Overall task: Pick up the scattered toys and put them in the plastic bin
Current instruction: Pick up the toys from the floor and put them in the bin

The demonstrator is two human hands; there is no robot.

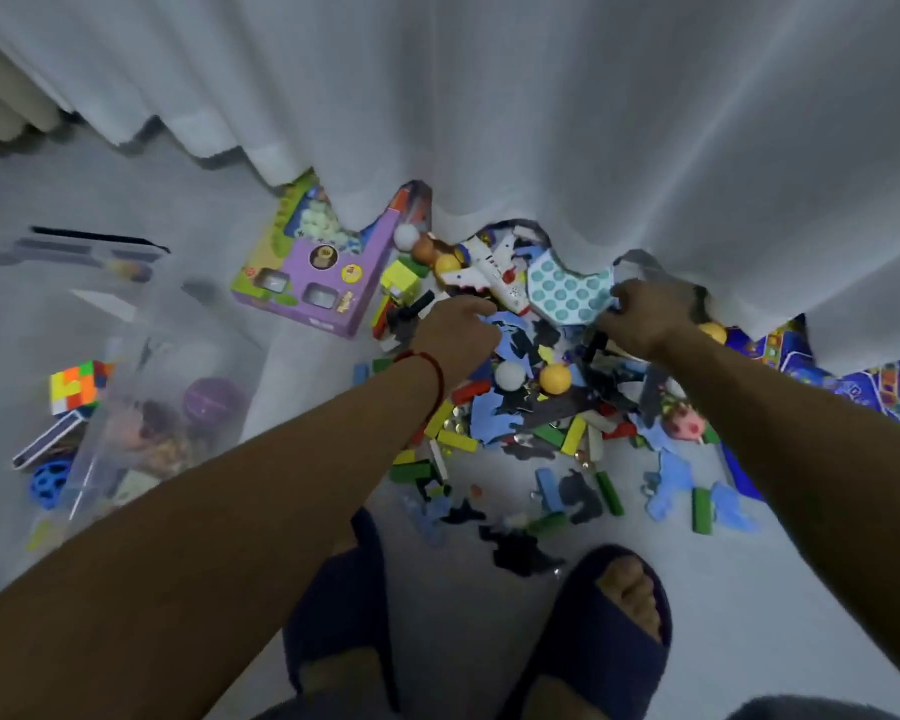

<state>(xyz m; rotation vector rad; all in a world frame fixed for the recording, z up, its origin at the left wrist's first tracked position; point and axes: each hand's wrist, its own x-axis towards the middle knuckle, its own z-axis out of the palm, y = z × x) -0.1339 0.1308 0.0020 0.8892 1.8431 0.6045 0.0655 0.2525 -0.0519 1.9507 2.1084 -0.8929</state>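
Note:
A heap of scattered toys [531,407] lies on the pale floor under a white curtain: coloured wooden blocks, blue and black foam pieces, small balls. My left hand [455,332] reaches down over the heap near a white toy plane [494,272]; whether it holds anything is not visible. My right hand [645,317] pinches the right edge of a white pop-it pad with teal bubbles [567,296]. The clear plastic bin [141,407] stands at the left with several toys inside.
A purple toy box [313,272] lies left of the heap, partly under the curtain [541,122]. A colour cube [76,387] and a blue lattice ball [50,483] sit left of the bin. A blue game board [853,387] lies at right. My feet in dark slippers [609,631] stand below.

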